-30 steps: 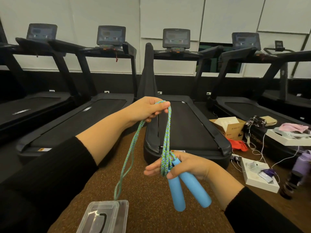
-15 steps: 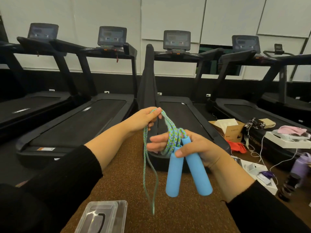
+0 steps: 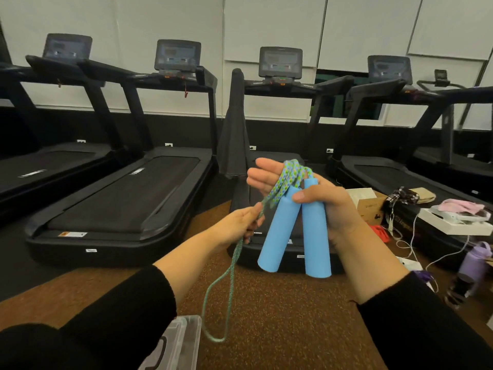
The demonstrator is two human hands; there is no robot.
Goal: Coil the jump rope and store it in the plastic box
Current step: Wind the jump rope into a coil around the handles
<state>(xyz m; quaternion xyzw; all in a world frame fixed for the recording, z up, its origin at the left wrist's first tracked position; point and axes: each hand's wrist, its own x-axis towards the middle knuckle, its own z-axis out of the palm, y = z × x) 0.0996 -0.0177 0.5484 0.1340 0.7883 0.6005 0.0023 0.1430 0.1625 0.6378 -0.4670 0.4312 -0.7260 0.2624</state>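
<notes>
Above the speckled brown floor (image 3: 280,316), mid-scene, the right hand (image 3: 330,209) clamps the two blue handles (image 3: 316,241) of the jump rope (image 3: 281,184) under its thumb, cord looped over its straight fingers. Just left, the left hand (image 3: 237,225) pinches the cord, and a loop hangs near the clear plastic box (image 3: 184,340) at the near edge.

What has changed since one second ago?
The left hand came down from above the right hand and now pinches the rope lower, a loop hanging under it. The right hand rose, with rope laid over its fingers. Same: it grips both blue handles; the plastic box is on the floor.
</notes>
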